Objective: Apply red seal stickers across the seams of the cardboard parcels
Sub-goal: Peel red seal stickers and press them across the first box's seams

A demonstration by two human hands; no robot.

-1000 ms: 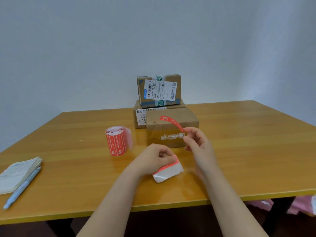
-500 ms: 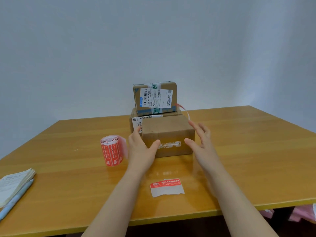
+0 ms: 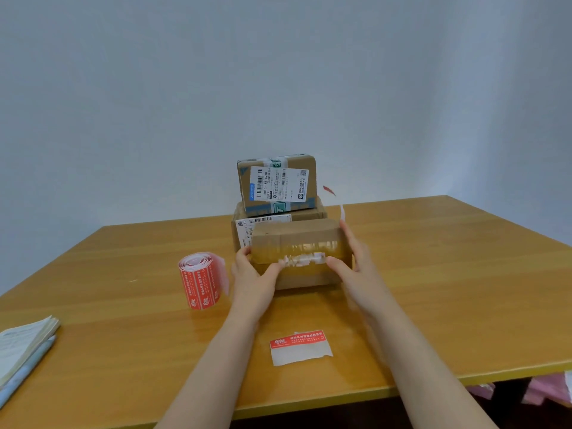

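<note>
Progress: no red seal shows across a seam on any of the three parcels, so the task is judged early; one sticker is off its backing but none is pressed down; all seams remain to do, as far as the view shows.

Layout, left to right: notepad (image 3: 28,339) with pen (image 3: 26,371) beside it at the desk (image 3: 448,289) edge; sticker roll (image 3: 201,280) upright, just left of the left hand (image 3: 253,280); that hand grips the left end of the front parcel (image 3: 300,243), thumb on the taped near face, fingers round the end; two stacked parcels (image 3: 278,184) directly behind, labels toward the camera; backing scrap (image 3: 300,348) flat on the desk, between the forearms; peeled sticker (image 3: 342,212) curls up in the air past the right fingertips, apparently clinging to a finger, attachment cannot be told; right hand (image 3: 356,267) holds the parcel's right end, thumb on the near face, fingers along the side.

Pose: both forearms reach forward, roughly parallel; the parcel is clamped between the hands, likely to present its seam.
</note>
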